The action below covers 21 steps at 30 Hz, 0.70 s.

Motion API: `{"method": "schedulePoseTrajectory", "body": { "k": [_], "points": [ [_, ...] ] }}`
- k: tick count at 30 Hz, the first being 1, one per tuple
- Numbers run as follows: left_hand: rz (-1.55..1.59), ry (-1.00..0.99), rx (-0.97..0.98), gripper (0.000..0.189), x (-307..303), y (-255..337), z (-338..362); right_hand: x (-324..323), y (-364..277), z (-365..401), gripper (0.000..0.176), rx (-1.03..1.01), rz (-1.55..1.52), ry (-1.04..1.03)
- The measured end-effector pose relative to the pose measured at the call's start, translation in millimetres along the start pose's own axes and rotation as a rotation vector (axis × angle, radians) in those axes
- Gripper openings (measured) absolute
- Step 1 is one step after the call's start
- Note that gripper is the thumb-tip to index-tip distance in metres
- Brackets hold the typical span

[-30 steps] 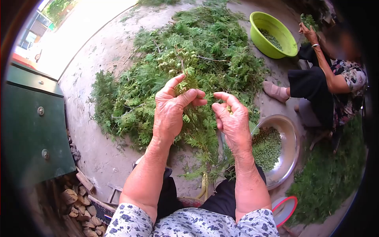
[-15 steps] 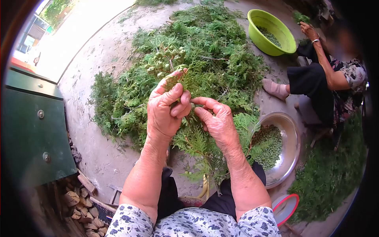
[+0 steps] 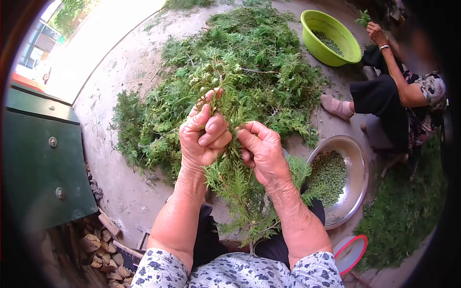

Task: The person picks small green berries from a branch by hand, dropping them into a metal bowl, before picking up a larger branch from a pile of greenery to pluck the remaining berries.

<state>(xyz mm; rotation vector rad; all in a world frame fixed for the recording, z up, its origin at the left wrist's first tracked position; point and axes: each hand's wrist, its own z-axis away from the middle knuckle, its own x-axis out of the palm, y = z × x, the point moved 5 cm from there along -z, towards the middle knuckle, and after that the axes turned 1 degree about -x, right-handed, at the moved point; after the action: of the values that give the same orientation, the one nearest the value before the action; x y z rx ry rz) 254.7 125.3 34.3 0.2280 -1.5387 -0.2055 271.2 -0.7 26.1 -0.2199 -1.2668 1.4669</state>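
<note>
A leafy green branch [image 3: 235, 185] runs upright in front of me, with a cluster of round green cones [image 3: 205, 78] near its top. My left hand [image 3: 206, 132] is closed around the branch just below that cluster. Beside it, my right hand [image 3: 261, 149] pinches at the branch's side with thumb and forefinger; what lies between those fingertips is too small to tell. To the right of my forearm, a metal bowl [image 3: 356, 192] holds many small green cones [image 3: 327, 177].
A large pile of cut branches [image 3: 259, 48] lies on the ground ahead. A green basin [image 3: 353, 48] stands beyond, near a seated person [image 3: 408, 91] holding a sprig. Green metal panel [image 3: 43, 168] and chopped wood [image 3: 103, 254] at left; red-rimmed container [image 3: 353, 254] at lower right.
The held branch stands more upright, and its cone cluster has shifted right and slightly up. My left fingers have closed more tightly. The other person's hand has risen slightly.
</note>
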Motion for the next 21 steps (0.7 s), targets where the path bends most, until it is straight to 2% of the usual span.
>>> {"method": "schedulePoseTrajectory", "body": {
  "k": [1,3,5,7,9,13,15,17,19,21],
  "points": [
    [0.042,-0.051,-0.017,0.029,1.9,0.6,0.1,-1.8,-0.7,-1.1,0.014,-0.002,-0.001,-0.001],
    [0.057,-0.057,-0.014,0.030,2.6,-1.4,4.0,-5.1,-6.2,-2.8,0.013,-0.051,-0.424,-0.097],
    [0.094,-0.067,0.005,0.036,2.9,-2.7,4.5,-8.0,-13.5,-5.2,0.012,-0.102,-0.420,-0.096],
    [0.085,-0.067,0.008,0.037,2.5,-2.1,4.3,-10.3,-21.0,-2.9,0.012,-0.092,-0.412,0.004],
    [0.057,-0.045,-0.006,0.032,3.1,-2.2,3.9,-12.3,-20.9,-4.2,0.015,-0.094,-0.424,0.005],
    [0.072,-0.004,-0.015,0.032,5.3,-4.3,3.6,-9.7,-17.3,-4.2,0.019,-0.035,-0.273,-0.036],
    [0.034,-0.107,-0.015,0.033,8.9,-3.1,2.8,-7.2,-14.4,-2.4,0.021,-0.017,-0.208,-0.061],
    [0.020,-0.109,-0.015,0.033,9.2,-2.9,2.7,-4.7,-10.7,-0.1,0.024,0.013,-0.005,-0.024],
    [0.006,-0.109,-0.014,0.033,11.4,-3.6,3.4,-3.1,-9.8,-0.8,0.024,0.007,0.046,0.005],
    [0.007,0.011,-0.004,0.032,9.8,-6.6,4.7,-5.4,-9.7,-2.6,0.022,-0.045,0.087,0.029]
  ]
}}
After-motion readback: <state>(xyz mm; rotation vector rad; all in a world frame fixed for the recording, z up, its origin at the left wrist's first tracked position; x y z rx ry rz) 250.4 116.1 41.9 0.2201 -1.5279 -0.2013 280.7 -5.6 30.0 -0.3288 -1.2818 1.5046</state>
